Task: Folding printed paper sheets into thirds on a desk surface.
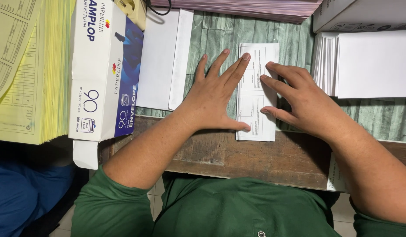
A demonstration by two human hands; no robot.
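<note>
both hands press flat on folded paper.

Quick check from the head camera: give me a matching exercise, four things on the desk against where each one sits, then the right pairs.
Things:
1 folded printed sheet
2 envelope box
3 yellow form stack
4 white envelope stack

Places:
A far left edge
B far right, beside the right hand
C under both hands, left hand flat on it
D left of a loose white envelope

Pairs: 1-C, 2-D, 3-A, 4-B
</note>
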